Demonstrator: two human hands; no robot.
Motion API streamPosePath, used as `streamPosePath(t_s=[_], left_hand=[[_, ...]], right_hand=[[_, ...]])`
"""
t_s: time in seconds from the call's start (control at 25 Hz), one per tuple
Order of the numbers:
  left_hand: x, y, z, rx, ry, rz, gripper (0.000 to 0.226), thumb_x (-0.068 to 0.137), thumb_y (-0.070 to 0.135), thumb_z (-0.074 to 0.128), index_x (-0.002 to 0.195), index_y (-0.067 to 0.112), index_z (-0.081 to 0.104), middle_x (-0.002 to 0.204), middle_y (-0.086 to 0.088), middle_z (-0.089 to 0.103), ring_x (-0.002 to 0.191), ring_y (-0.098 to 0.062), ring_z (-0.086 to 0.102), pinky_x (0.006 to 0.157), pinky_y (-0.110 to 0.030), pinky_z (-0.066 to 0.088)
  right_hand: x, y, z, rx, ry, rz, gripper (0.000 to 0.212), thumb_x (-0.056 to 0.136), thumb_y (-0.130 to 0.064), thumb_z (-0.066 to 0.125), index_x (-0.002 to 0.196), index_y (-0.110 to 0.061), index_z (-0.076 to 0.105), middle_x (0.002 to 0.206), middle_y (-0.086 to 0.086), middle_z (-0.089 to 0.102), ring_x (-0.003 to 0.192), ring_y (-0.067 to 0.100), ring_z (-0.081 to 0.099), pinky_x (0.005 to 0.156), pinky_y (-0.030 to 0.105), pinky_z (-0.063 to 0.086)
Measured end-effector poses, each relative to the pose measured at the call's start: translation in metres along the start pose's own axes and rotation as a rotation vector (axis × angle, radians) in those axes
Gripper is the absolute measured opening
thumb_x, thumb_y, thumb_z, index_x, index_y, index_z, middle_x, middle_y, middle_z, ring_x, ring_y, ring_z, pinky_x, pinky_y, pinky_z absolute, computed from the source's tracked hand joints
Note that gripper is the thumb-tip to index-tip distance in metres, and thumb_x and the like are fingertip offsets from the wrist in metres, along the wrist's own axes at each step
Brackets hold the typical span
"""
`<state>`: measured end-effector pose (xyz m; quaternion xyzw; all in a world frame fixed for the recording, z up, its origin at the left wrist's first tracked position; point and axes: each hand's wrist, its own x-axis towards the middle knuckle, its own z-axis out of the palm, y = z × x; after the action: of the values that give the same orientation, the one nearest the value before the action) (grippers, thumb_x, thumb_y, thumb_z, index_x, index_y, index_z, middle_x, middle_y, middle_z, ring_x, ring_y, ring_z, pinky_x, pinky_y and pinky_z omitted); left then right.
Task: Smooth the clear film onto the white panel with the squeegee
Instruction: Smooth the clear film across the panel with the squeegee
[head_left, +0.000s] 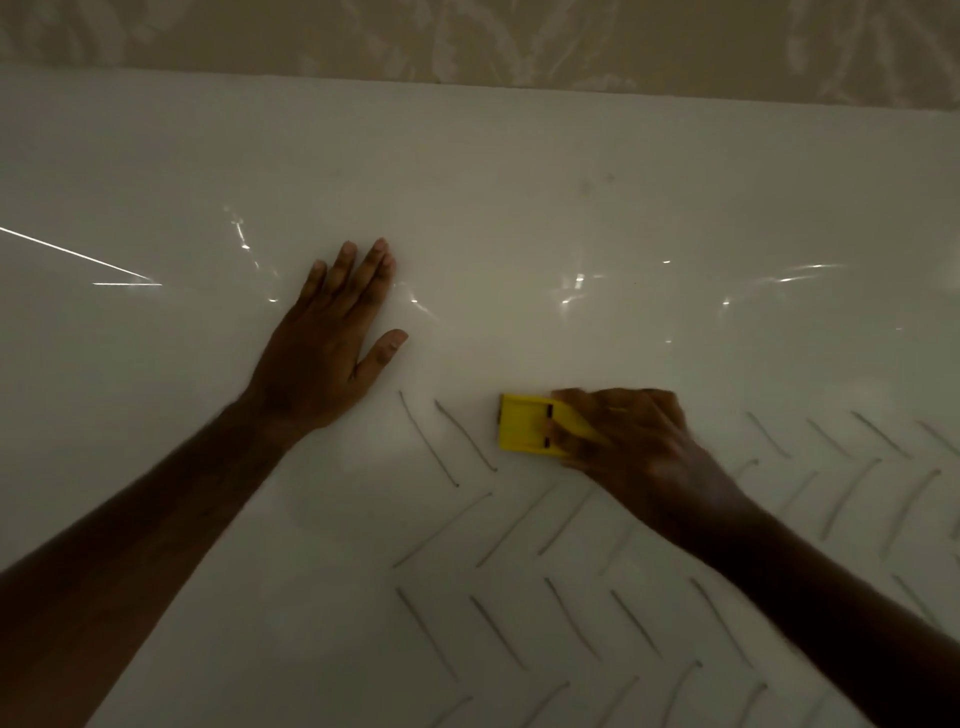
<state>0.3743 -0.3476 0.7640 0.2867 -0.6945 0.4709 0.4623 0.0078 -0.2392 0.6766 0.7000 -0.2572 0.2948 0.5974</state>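
A white panel fills most of the view, with a clear film lying on it that shows as shiny creases and glints across the middle. My left hand rests flat on the film, fingers spread and pointing away from me. My right hand grips a yellow squeegee, pressed against the surface with its free edge pointing left. The right hand is blurred. The squeegee lies to the lower right of my left hand, apart from it.
Thin grey pencil-like strokes in a herringbone pattern cover the lower half of the panel. Beyond the panel's far edge is a beige patterned surface. A bright straight glint crosses the film at far left.
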Motion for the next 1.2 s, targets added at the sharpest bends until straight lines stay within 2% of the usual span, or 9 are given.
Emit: streamPosePath(t_s=[0.2,0.28,0.4,0.56,0.72,0.84,1.0,1.08,1.2], left_hand=[[0.000,0.003,0.003,-0.024,0.032,-0.016,0.073,0.114,0.053,0.018,0.171,0.006,0.020,0.180,-0.010,0.016,0.167,-0.035,0.013,0.136,-0.053,0.013],[0.001,0.003,0.003,-0.027,0.038,-0.021,0.072,0.115,0.052,0.016,0.171,0.007,0.021,0.180,-0.010,0.017,0.167,-0.035,0.014,0.136,-0.052,0.012],[-0.007,0.001,0.005,-0.018,0.052,-0.045,0.071,0.115,0.050,0.017,0.171,0.006,0.021,0.180,-0.011,0.018,0.167,-0.036,0.014,0.136,-0.052,0.011],[-0.018,0.004,0.008,0.013,0.081,-0.068,0.066,0.116,0.043,0.022,0.171,0.006,0.020,0.180,-0.011,0.018,0.166,-0.037,0.014,0.136,-0.054,0.011],[-0.020,0.009,0.011,0.008,0.117,-0.103,0.062,0.116,0.036,0.024,0.171,0.007,0.022,0.180,-0.010,0.019,0.166,-0.037,0.014,0.136,-0.055,0.011],[-0.022,0.008,0.012,-0.011,0.133,-0.110,0.060,0.115,0.030,0.028,0.170,0.006,0.023,0.179,-0.011,0.021,0.166,-0.037,0.015,0.136,-0.053,0.010],[-0.028,0.009,0.013,-0.037,0.142,-0.169,0.061,0.114,0.029,0.030,0.170,0.007,0.023,0.179,-0.010,0.020,0.167,-0.037,0.013,0.136,-0.052,0.008],[-0.029,0.009,0.013,-0.036,0.135,-0.177,0.061,0.114,0.030,0.029,0.170,0.007,0.023,0.180,-0.009,0.020,0.166,-0.037,0.013,0.136,-0.053,0.009],[-0.029,0.011,0.013,-0.027,0.138,-0.192,0.062,0.114,0.031,0.028,0.170,0.007,0.023,0.180,-0.010,0.020,0.166,-0.037,0.014,0.136,-0.053,0.009]], right_hand=[[0.058,0.007,0.012,-0.017,0.099,0.152,0.035,0.101,-0.035,0.066,0.135,-0.026,0.066,0.152,0.005,0.059,0.119,0.037,0.059,0.097,0.051,0.047],[0.084,-0.018,0.030,0.009,0.098,0.110,0.036,0.099,-0.034,0.069,0.134,-0.026,0.067,0.151,0.005,0.060,0.118,0.037,0.062,0.096,0.051,0.048],[0.064,-0.050,0.041,0.051,0.075,-0.009,0.039,0.103,-0.029,0.069,0.141,-0.026,0.062,0.154,0.006,0.058,0.120,0.037,0.064,0.095,0.052,0.049],[0.026,-0.044,0.021,0.046,-0.003,-0.102,0.039,0.106,-0.024,0.068,0.144,-0.022,0.063,0.157,0.009,0.054,0.123,0.039,0.063,0.097,0.055,0.047],[0.069,-0.017,0.025,-0.033,0.068,-0.010,0.036,0.105,-0.031,0.068,0.141,-0.028,0.066,0.155,0.006,0.057,0.125,0.036,0.061,0.100,0.053,0.047],[0.101,-0.040,0.043,0.017,0.116,0.055,0.037,0.102,-0.034,0.068,0.139,-0.029,0.065,0.152,0.004,0.059,0.122,0.031,0.055,0.098,0.051,0.049],[0.052,-0.072,0.042,0.071,0.029,-0.066,0.043,0.105,-0.021,0.067,0.148,-0.025,0.057,0.158,0.008,0.053,0.123,0.037,0.060,0.098,0.055,0.046],[0.028,-0.061,0.026,0.077,-0.015,-0.100,0.043,0.106,-0.020,0.067,0.148,-0.023,0.059,0.158,0.009,0.053,0.124,0.039,0.062,0.098,0.055,0.045],[0.032,-0.029,0.014,0.010,0.007,-0.034,0.040,0.107,-0.025,0.066,0.146,-0.024,0.060,0.156,0.010,0.056,0.123,0.042,0.065,0.098,0.056,0.047]])
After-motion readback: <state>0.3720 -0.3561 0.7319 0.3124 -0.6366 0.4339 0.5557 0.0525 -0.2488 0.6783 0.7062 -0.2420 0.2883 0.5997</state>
